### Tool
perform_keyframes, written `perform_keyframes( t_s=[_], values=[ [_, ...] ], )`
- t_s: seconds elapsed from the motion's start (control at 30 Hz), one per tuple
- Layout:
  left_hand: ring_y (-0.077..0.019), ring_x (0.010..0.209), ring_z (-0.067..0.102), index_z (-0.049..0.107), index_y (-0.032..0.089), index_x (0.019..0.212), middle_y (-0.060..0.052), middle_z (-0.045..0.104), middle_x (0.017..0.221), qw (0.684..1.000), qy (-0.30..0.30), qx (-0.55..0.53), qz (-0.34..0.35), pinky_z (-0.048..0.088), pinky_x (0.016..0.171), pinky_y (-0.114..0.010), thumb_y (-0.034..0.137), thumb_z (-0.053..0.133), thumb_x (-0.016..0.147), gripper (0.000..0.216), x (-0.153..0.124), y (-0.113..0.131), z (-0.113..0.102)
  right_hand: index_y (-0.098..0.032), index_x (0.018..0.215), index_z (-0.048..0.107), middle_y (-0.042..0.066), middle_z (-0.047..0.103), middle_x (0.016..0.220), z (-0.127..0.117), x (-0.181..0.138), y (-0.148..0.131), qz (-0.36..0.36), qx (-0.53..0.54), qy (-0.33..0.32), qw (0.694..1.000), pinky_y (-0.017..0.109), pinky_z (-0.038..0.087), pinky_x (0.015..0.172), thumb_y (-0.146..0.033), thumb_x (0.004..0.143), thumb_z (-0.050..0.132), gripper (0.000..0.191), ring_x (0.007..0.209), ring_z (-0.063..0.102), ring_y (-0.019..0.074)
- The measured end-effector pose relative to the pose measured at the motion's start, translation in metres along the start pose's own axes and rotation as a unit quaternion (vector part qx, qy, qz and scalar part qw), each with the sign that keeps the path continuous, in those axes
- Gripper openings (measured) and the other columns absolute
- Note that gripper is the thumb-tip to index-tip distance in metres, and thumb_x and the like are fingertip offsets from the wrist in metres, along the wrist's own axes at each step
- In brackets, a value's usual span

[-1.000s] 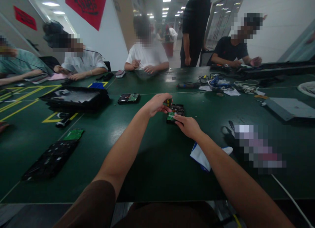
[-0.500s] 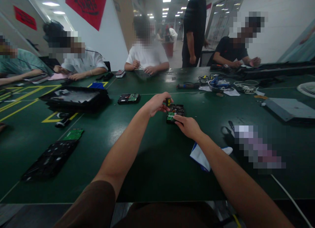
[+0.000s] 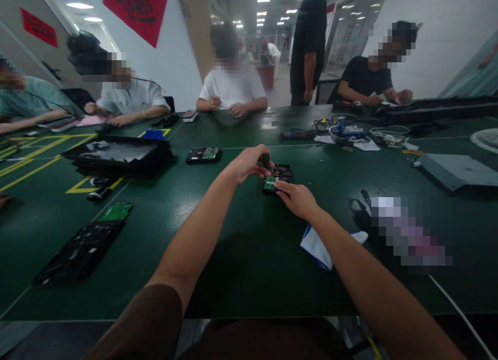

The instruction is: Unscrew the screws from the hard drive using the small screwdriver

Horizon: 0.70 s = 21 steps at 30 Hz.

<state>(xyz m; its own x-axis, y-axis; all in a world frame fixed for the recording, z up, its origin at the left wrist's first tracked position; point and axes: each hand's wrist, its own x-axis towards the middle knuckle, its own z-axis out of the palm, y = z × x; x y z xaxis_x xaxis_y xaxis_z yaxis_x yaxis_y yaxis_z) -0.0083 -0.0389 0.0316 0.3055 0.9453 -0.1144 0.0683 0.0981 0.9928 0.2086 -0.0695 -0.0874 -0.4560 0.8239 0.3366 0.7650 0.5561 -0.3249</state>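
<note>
A black hard drive (image 3: 280, 174) with a small green circuit board (image 3: 270, 183) lies on the green table (image 3: 241, 246) in front of me. My left hand (image 3: 249, 164) is closed round the dark handle of a small screwdriver (image 3: 265, 160), held upright over the drive's left edge. My right hand (image 3: 298, 199) rests at the drive's near edge, fingers curled and pressing on it beside the green board.
A second drive (image 3: 203, 154) lies further back left. A black tray (image 3: 116, 155), a dark panel (image 3: 80, 251) with a green board (image 3: 115, 212), a white-blue cloth (image 3: 319, 246), cables (image 3: 346, 132) and a grey plate (image 3: 455, 170) surround me. Other people sit round the table.
The screwdriver handle has turned in my left hand, so its yellow mark no longer shows. The hands and the drive stay where they were. A standing person behind has shifted slightly.
</note>
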Motion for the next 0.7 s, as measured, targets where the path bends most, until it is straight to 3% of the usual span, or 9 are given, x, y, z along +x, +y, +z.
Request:
perform_keyframes(
  t_s=[0.3,0.7],
  values=[
    [-0.0140,0.060,0.063,0.071,0.014,0.092,-0.009,0.069,0.087,0.999,0.000,0.032,0.016,0.047,0.055,-0.026,0.042,0.053,0.090,0.034,-0.0008,0.0014,-0.0018,-0.034,0.140,0.067,-0.002,0.063,0.149,0.0010,-0.0005,0.0012,-0.008,0.001,0.005,1.000,0.046,0.056,0.109,-0.035,0.105,0.056,0.037,0.127,0.068,0.0268],
    [-0.0209,0.066,0.073,0.060,0.015,0.094,-0.013,0.074,0.090,1.000,-0.001,-0.022,-0.016,0.055,0.059,-0.029,0.045,0.053,0.092,0.030,-0.0059,0.0037,0.0034,-0.035,0.139,0.068,-0.001,0.066,0.145,-0.0009,0.0004,-0.0025,0.004,0.001,-0.001,1.000,0.047,0.057,0.107,-0.033,0.103,0.058,0.037,0.124,0.069,0.0276]
  ],
)
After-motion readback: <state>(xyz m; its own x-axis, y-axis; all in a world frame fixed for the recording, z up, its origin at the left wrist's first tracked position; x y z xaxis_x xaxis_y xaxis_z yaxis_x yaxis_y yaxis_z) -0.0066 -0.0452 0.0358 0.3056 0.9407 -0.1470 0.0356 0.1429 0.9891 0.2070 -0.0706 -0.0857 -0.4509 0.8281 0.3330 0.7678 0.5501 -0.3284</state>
